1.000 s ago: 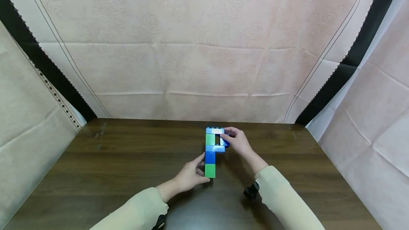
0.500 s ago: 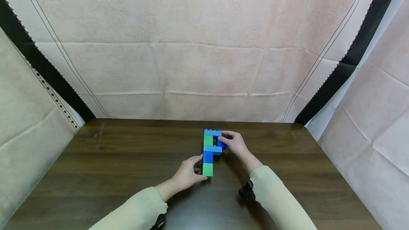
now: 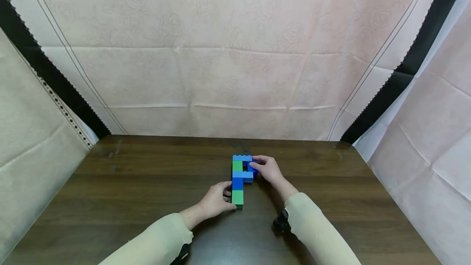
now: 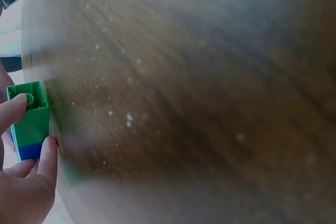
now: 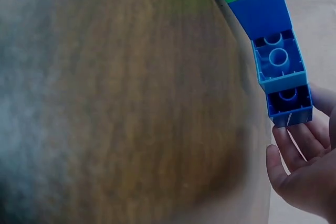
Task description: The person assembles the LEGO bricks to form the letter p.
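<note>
A P-shaped build of toy building bricks [image 3: 237, 183] stands before me, its long side pointing toward me. It joins light blue bricks [image 3: 242, 158], dark blue ones and two green bricks. My left hand [image 3: 214, 202] holds the near green brick [image 4: 32, 124]; the thumb presses its hollow underside, with fingers along the side. At the far right of the build, my right hand [image 3: 269, 170] pinches a dark blue brick [image 5: 290, 105]. Hollow undersides of blue bricks show in the right wrist view. Whether the build touches the table cannot be told.
The brown wooden table [image 3: 154, 167] reaches back to a pale patterned cloth [image 3: 235, 72]. Similar cloth hangs at both sides, with black strips along the corners. A black wrist device [image 3: 281, 221] sits by the right sleeve.
The build has shifted slightly left and toward me, both hands keeping hold of it. Its upper faces look tilted a little differently from a second ago.
</note>
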{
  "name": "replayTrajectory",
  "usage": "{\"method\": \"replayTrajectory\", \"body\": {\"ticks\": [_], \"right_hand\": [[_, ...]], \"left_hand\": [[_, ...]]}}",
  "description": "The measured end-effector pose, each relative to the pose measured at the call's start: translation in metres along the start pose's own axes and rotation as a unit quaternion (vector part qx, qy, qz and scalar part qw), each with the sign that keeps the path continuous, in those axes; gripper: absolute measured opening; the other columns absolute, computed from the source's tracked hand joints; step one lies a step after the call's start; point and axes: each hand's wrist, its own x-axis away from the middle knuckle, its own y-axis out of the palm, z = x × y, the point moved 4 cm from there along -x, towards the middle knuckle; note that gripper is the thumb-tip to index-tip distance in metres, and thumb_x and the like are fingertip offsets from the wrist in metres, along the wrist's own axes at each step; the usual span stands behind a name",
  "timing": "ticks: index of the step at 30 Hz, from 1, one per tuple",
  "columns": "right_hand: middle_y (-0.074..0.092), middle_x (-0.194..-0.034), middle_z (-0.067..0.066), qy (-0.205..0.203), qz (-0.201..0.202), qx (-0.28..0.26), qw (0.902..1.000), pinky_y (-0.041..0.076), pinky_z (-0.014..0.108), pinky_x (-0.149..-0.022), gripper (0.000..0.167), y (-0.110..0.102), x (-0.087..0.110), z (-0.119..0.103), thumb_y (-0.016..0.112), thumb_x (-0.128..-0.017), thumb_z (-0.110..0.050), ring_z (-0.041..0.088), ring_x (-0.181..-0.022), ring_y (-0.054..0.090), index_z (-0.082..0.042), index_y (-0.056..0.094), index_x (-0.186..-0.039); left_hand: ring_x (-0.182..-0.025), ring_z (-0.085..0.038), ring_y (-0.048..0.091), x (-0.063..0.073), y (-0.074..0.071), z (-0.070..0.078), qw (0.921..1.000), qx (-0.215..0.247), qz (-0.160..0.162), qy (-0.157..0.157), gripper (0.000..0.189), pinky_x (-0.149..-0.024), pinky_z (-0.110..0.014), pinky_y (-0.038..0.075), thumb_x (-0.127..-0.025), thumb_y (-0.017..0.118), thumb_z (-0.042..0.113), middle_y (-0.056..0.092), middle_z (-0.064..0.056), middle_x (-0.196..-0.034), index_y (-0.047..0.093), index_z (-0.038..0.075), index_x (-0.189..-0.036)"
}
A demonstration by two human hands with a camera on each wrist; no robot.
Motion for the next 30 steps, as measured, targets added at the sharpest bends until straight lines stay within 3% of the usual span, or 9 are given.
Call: {"method": "replayTrajectory", "body": {"ticks": [11,22,26,30], "right_hand": [[0.058,-0.128,0.017,0.011,-0.010,0.010,0.9998,0.040,0.049,-0.102,0.035,0.006,0.001,0.010,0.062,-0.090,-0.021,0.035,-0.124,0.049,-0.006,0.061,-0.122],[0.058,-0.127,0.017,0.009,-0.008,0.022,0.9997,0.041,0.049,-0.101,0.035,0.004,0.003,0.010,0.062,-0.090,-0.020,0.035,-0.122,0.050,-0.006,0.061,-0.122],[0.057,-0.128,0.018,0.011,-0.005,0.019,0.9997,0.042,0.048,-0.101,0.038,-0.001,0.003,0.008,0.061,-0.091,-0.023,0.034,-0.120,0.051,-0.005,0.058,-0.125],[0.054,-0.132,0.018,0.008,0.001,0.011,0.9999,0.040,0.047,-0.103,0.045,-0.010,0.006,0.003,0.056,-0.094,-0.029,0.033,-0.123,0.049,-0.004,0.052,-0.130]], "left_hand": [[-0.101,-0.028,0.060,-0.001,0.007,-0.002,0.9997,0.020,0.004,-0.010,0.072,-0.084,-0.040,0.053,-0.074,0.078,0.009,0.052,-0.024,-0.124,0.040,-0.010,-0.133],[-0.105,-0.029,0.057,0.000,0.008,0.000,0.9994,0.034,-0.009,0.005,0.076,-0.088,-0.041,0.051,-0.076,0.076,0.008,0.048,-0.023,-0.129,0.034,-0.009,-0.137],[-0.111,-0.031,0.054,0.004,0.004,0.005,0.9990,0.041,-0.019,0.004,0.078,-0.091,-0.044,0.049,-0.081,0.074,0.018,0.045,-0.023,-0.132,0.029,-0.006,-0.140],[-0.123,-0.035,0.047,0.005,-0.010,0.011,0.9999,0.002,-0.011,0.005,0.076,-0.099,-0.050,0.042,-0.087,0.065,0.033,0.040,-0.021,-0.140,0.027,-0.001,-0.143]]}}
